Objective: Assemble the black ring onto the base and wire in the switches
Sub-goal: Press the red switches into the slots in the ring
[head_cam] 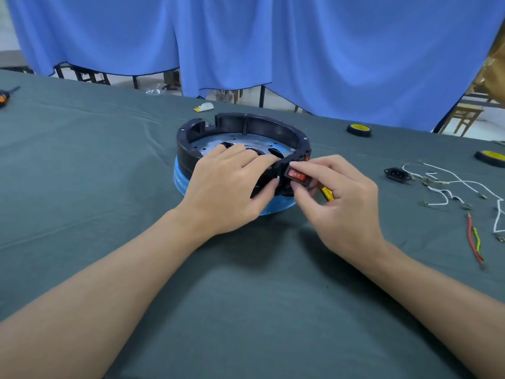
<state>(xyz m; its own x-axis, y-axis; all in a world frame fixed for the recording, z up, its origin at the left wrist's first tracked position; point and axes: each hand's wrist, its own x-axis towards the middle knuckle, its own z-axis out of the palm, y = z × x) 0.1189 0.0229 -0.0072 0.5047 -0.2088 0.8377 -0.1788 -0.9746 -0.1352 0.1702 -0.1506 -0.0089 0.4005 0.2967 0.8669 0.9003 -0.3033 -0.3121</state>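
While the left hand gripped the rigid black plastic ring on its blue round base, the right hand pinched a likely light red rocker switch by its frame against the ring's wall.

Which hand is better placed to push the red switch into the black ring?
The right hand: it pinches the red switch right at the near wall of the black ring. The left hand grips the ring's rim, apparently steadying it.
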